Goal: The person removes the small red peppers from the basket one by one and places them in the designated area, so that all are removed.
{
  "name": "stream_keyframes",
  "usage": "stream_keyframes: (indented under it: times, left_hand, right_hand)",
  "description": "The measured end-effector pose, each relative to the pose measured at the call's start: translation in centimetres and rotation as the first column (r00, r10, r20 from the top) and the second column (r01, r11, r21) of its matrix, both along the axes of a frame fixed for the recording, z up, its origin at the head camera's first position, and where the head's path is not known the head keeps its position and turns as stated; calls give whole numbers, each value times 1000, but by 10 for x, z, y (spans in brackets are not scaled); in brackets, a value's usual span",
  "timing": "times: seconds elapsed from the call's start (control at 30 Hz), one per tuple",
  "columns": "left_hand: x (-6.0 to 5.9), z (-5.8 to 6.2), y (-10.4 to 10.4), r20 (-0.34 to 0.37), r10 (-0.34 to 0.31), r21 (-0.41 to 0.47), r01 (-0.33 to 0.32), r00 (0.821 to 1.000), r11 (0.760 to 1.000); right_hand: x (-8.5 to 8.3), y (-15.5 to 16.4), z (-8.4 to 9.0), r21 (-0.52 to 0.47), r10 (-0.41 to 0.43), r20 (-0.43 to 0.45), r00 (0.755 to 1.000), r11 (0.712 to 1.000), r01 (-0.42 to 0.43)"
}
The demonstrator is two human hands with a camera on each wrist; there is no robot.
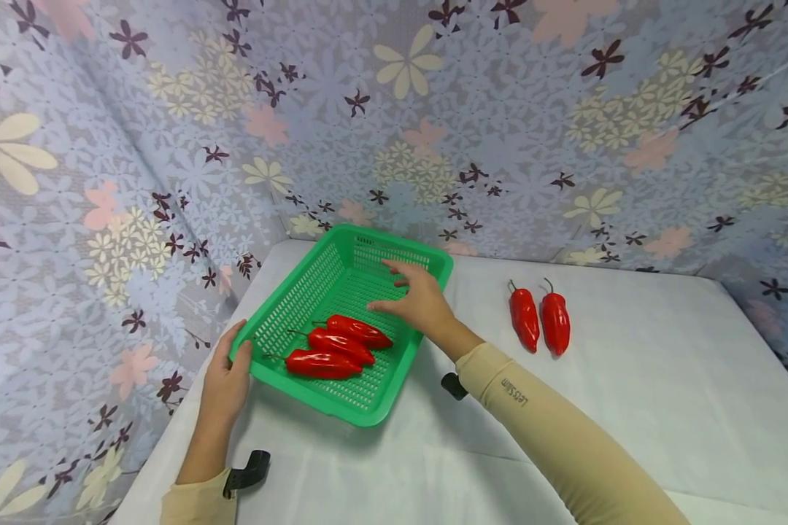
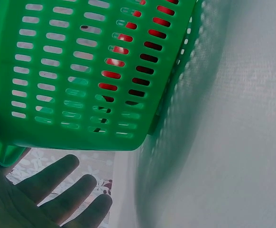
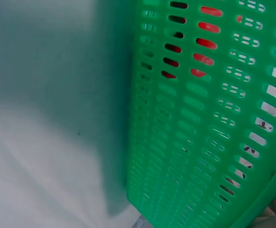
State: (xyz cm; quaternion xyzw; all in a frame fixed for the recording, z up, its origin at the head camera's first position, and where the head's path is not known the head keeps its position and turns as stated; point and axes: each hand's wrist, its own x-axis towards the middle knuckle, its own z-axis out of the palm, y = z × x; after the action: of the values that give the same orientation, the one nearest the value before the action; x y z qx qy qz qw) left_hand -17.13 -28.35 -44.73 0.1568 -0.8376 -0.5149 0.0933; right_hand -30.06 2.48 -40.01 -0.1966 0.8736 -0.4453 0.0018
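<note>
- On the left edge of the white-covered desk (image 1: 630, 379), the left hand (image 1: 225, 383) grips the near-left corner of the green basket (image 1: 315, 273), thumb curled over the rim and fingers (image 2: 57, 185) underneath.
- Inside the slotted basket lie three red peppers (image 1: 331, 346), side by side, stems pointing left.
- Over the basket's right side, the right hand (image 1: 416, 299) hovers with fingers spread and relaxed, holding nothing; whether it touches the rim is unclear.
- Further right, two more red peppers (image 1: 540, 321) lie on the desk, just beside each other, stems pointing away, well apart from the basket.
- Behind everything hangs a flower-patterned backdrop (image 1: 433, 109).
</note>
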Motion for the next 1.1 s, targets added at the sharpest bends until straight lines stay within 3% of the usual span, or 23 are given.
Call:
stream_keyframes:
  times: [0.23,0.53,0.77,1.1]
  left_hand:
    - [-2,-2,-1,-3,0,5,0,1000,1000]
    - [-2,-4,-3,-18,-17,7,17,1000,1000]
    - [-3,-4,-5,-33,-26,12,26,999,1000]
    - [-2,-3,-5,-19,-30,27,30,999,999]
  right_hand:
    - [-5,-8,0,75,82,25,996,994,-84]
    - [-12,-16,7,227,112,124,986,964,-138]
    - [-21,-24,8,243,156,225,962,947,-211]
    - [-19,-39,1,269,184,308,934,924,-271]
